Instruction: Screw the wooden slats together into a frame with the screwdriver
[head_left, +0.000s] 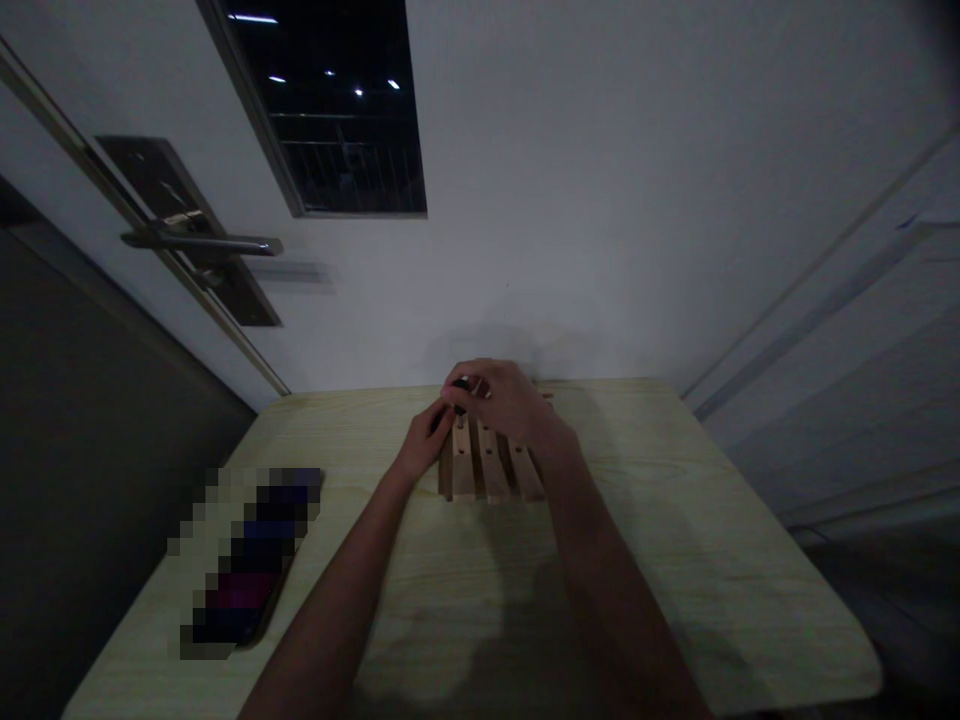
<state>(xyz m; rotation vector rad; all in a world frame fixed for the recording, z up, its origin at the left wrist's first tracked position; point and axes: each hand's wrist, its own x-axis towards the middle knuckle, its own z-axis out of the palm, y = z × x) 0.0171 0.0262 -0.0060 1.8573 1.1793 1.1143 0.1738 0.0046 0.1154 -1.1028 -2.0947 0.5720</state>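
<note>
Pixelated dark flat object [247, 560] on pale table [675, 560], left of left hand [424, 440]; door handle [202, 243] further up-left, dark window [337, 110] above it.

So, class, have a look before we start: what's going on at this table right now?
A person is working with both hands at a slatted wooden block near the far edge of a pale table, close to the wall. The right hand pinches a small dark piece at the block's top. The left hand rests against its left side. The light is too dim to tell what the piece is. A flat dark object lies at the table's left.
</note>
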